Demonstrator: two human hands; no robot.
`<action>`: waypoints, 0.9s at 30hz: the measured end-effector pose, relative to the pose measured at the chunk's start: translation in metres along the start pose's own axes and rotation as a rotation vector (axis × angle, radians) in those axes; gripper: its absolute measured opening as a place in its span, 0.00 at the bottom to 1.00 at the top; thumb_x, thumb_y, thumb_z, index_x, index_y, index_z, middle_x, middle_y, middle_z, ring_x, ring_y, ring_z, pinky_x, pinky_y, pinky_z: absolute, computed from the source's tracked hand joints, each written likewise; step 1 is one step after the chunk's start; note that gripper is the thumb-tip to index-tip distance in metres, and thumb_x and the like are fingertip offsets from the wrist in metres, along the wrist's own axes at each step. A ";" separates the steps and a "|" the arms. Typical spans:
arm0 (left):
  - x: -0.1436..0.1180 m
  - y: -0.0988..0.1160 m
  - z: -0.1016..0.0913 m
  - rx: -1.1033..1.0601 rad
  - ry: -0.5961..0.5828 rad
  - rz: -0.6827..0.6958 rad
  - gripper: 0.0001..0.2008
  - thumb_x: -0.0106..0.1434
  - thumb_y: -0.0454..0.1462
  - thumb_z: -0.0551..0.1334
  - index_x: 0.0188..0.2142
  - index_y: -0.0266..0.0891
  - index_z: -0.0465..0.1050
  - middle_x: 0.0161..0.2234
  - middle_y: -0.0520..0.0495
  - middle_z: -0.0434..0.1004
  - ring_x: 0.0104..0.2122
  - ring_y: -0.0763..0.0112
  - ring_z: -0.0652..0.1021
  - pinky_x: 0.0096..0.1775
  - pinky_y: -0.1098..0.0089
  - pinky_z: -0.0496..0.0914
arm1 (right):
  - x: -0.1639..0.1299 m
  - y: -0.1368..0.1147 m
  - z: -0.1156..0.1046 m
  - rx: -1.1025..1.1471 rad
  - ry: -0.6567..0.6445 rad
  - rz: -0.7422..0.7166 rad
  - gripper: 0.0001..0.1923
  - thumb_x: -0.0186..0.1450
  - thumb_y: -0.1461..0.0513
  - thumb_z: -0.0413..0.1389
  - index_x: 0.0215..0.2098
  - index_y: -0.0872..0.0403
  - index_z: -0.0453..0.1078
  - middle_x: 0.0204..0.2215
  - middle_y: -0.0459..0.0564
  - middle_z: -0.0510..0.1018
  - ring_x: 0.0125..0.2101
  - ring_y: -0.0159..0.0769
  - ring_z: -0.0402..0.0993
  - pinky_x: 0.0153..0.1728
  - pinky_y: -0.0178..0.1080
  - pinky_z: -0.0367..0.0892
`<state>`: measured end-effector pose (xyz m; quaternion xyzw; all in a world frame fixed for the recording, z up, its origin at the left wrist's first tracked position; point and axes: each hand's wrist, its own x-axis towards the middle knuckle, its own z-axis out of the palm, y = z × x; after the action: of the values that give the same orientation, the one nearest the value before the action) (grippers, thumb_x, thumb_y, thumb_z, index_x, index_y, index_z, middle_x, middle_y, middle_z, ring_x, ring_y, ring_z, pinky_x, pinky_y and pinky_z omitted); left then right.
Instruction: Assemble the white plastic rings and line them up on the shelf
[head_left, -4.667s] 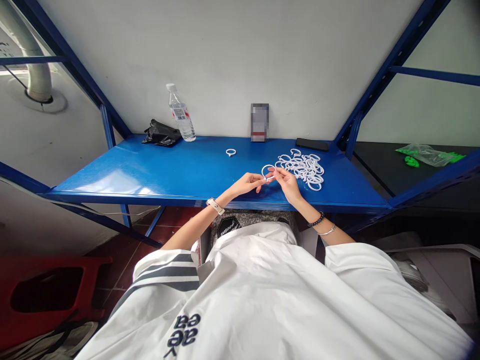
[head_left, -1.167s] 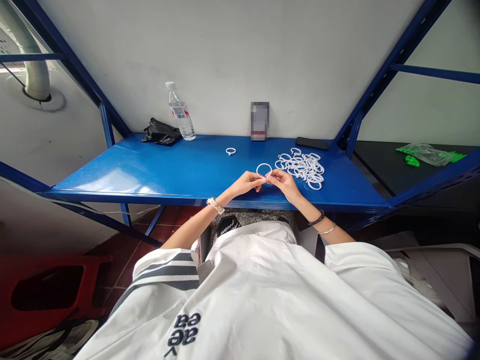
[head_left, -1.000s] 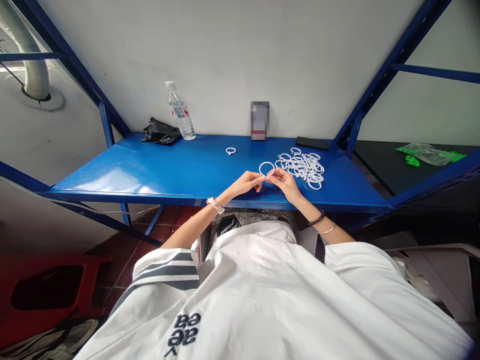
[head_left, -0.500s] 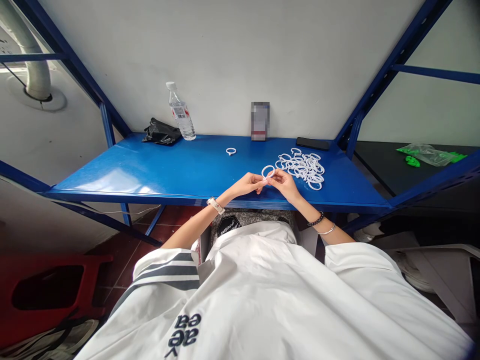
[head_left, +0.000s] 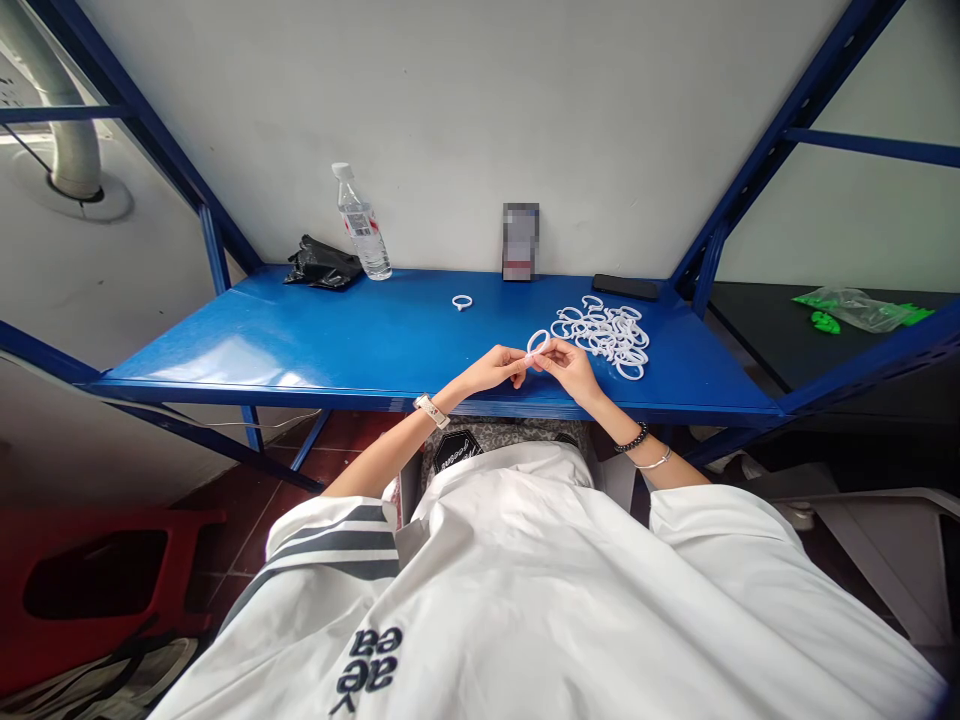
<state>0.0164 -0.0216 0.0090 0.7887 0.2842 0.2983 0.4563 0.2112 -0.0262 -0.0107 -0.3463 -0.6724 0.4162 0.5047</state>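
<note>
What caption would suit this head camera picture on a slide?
Both hands, left hand and right hand, pinch one white ring above a blue shelf, beside a pile of white rings.

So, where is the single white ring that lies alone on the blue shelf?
In the head view, the lone ring lies on the blue shelf left of the ring pile, beyond the hands and in front of the small box at the wall.

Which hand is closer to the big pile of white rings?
Right. The right hand sits just beside the pile of white rings; the left hand is farther away, on the other side.
</note>
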 end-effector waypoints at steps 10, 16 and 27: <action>0.000 -0.002 0.001 -0.063 0.004 -0.009 0.30 0.67 0.58 0.53 0.26 0.34 0.71 0.22 0.48 0.73 0.24 0.74 0.72 0.33 0.72 0.67 | -0.002 -0.006 0.002 -0.010 -0.007 -0.006 0.17 0.58 0.46 0.64 0.35 0.49 0.74 0.34 0.47 0.79 0.31 0.37 0.75 0.36 0.41 0.73; 0.000 -0.002 0.001 -0.100 0.026 -0.011 0.29 0.66 0.58 0.55 0.36 0.32 0.75 0.20 0.50 0.72 0.22 0.75 0.72 0.31 0.73 0.67 | -0.001 -0.004 0.003 0.010 0.044 0.013 0.21 0.56 0.43 0.64 0.34 0.49 0.72 0.33 0.46 0.78 0.31 0.36 0.75 0.38 0.41 0.72; 0.001 -0.006 0.001 -0.076 0.078 -0.012 0.28 0.67 0.56 0.55 0.36 0.31 0.75 0.19 0.51 0.71 0.21 0.75 0.71 0.29 0.75 0.65 | -0.002 -0.009 0.000 0.085 0.154 0.039 0.23 0.60 0.40 0.60 0.39 0.48 0.67 0.31 0.45 0.77 0.27 0.32 0.71 0.34 0.38 0.70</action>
<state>0.0170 -0.0192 0.0034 0.7568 0.2948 0.3368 0.4764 0.2110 -0.0319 -0.0038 -0.3687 -0.6066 0.4260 0.5610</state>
